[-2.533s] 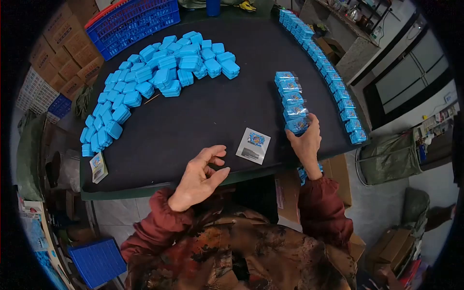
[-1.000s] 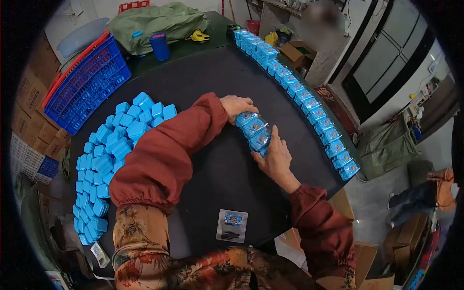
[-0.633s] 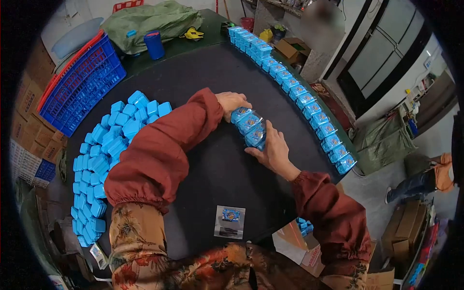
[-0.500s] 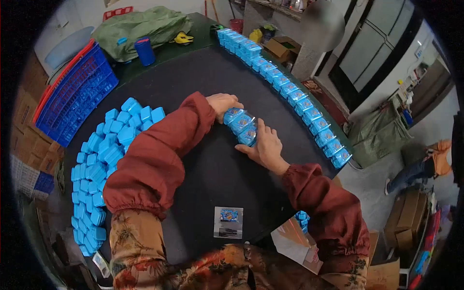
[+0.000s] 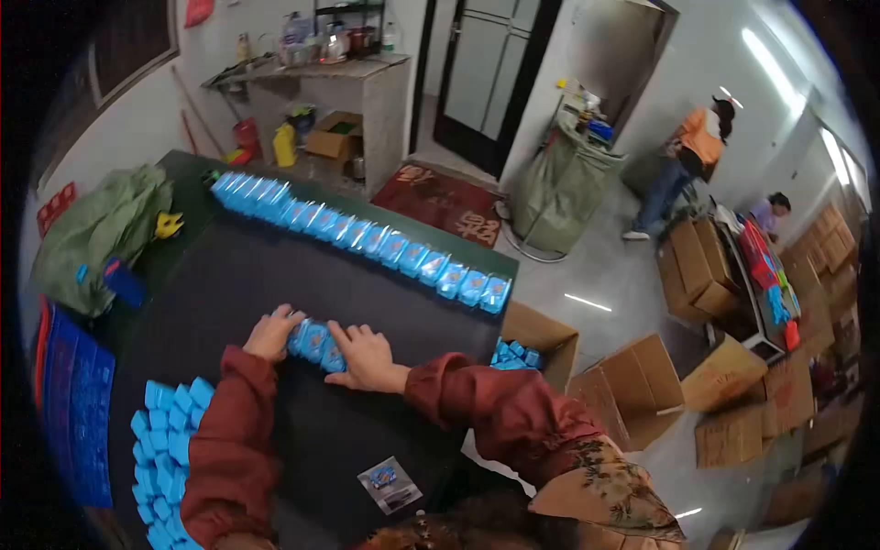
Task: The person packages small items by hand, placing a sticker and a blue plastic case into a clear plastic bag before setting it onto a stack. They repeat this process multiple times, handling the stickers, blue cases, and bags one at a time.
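A short row of blue wrapped packs (image 5: pixel 315 344) lies on the dark table (image 5: pixel 220 302), held between my two hands. My left hand (image 5: pixel 272 334) is closed round the row's left end. At its right end, my right hand (image 5: pixel 368 359) presses against the packs with thumb and fingers. Beyond them, a long line of similar blue packs (image 5: pixel 376 241) runs along the table's far edge. Plain blue boxes (image 5: pixel 163 440) are heaped at the left, beside my left sleeve. A clear bag with a printed label (image 5: pixel 390 485) lies flat near me.
A blue crate (image 5: pixel 78 412) and a green sack (image 5: pixel 105 234) are at the left. Open cartons (image 5: pixel 632 390) stand right of the table, one holding blue boxes (image 5: pixel 516 356). Two people are farther off, one in an orange top (image 5: pixel 701 137), another low behind cartons.
The view has swung to the right, showing more of the room and cartons. Both hands are still at the short row of packs, which stays between them.
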Tool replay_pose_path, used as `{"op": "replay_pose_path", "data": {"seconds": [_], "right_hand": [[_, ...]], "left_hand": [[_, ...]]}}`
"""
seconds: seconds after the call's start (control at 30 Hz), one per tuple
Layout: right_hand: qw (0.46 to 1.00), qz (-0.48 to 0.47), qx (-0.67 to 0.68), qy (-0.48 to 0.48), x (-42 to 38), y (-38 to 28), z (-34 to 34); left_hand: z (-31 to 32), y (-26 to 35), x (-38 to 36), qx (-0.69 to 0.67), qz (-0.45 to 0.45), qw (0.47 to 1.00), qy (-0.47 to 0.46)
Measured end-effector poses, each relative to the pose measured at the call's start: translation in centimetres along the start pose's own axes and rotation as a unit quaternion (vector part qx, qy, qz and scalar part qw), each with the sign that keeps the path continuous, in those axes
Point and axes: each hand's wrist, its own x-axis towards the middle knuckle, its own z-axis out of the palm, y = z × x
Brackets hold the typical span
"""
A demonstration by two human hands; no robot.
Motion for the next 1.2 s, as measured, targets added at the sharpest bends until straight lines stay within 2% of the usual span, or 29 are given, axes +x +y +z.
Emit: {"op": "replay_pose_path", "data": {"seconds": [0.1,0.13,0.17,0.2,0.27,0.33,0.43,0.63,0.77,1.0,1.07,1.2], "right_hand": [[1.000,0.021,0.012,-0.013,0.0,-0.1,0.6],[0.999,0.025,0.021,-0.022,0.2,-0.2,0.1],[0.995,0.058,0.045,-0.075,0.5,-0.3,-0.3],[0.994,0.061,0.043,-0.074,0.6,-0.2,-0.4],[0.997,0.055,0.036,-0.028,0.3,-0.4,0.4],[0.996,0.064,0.046,-0.035,0.3,-0.4,0.1],[0.997,0.058,0.028,-0.053,0.3,-0.6,-0.2],[0.997,0.063,-0.040,0.028,0.4,-1.5,0.3],[0.998,0.050,-0.031,0.025,0.6,-1.3,0.5],[0.999,0.048,-0.013,0.016,2.1,-0.6,-1.8],[0.998,0.050,-0.014,0.045,4.4,0.6,-3.0],[0.990,0.053,-0.039,0.122,10.5,3.5,-5.8]], "left_hand": [[-1.3,1.0,0.2,0.008,-0.054,0.996,-0.076],[-1.2,1.1,0.3,0.008,-0.046,0.996,-0.075],[-1.1,1.2,0.3,0.007,-0.067,0.995,-0.069],[-0.8,1.1,0.2,0.005,-0.089,0.994,-0.065],[-0.1,0.8,-0.4,-0.014,-0.060,0.997,-0.042],[-0.4,1.8,-0.7,0.002,-0.066,0.998,0.009],[0.1,1.8,-0.6,0.013,-0.084,0.996,0.024],[1.5,1.3,-0.7,-0.012,-0.117,0.992,0.039],[0.4,2.1,-0.8,-0.030,-0.148,0.988,0.041],[-1.2,1.9,1.1,-0.059,-0.107,0.992,0.045],[-3.5,1.4,3.7,-0.058,-0.093,0.993,0.049],[-6.6,-0.9,11.1,-0.047,-0.050,0.991,0.116]]}}
